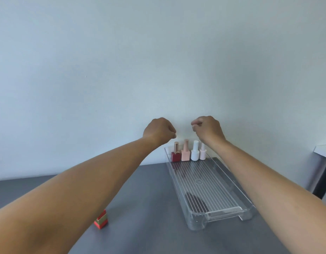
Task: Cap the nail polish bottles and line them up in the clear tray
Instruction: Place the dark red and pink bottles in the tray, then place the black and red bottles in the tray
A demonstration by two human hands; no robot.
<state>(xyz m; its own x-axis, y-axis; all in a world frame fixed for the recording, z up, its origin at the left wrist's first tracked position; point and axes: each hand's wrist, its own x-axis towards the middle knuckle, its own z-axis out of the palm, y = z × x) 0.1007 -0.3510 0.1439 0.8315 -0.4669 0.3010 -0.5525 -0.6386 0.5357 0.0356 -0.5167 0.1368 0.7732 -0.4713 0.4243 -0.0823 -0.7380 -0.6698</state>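
Observation:
A long clear tray (216,216) with a ribbed floor lies on the grey table. At its far end several capped nail polish bottles stand in a row: a dark red one with a gold cap (175,154), a peach one (185,153), a white one (195,152) and a pale pink one (202,153). A red and gold bottle (101,220) stands on the table at the left, partly hidden by my left forearm. My left hand (158,132) and my right hand (208,129) are raised above the row, both curled closed and holding nothing.
The grey table (149,208) runs up to a pale wall. A white and metal piece of furniture (323,165) stands at the right edge of the view, beyond the table.

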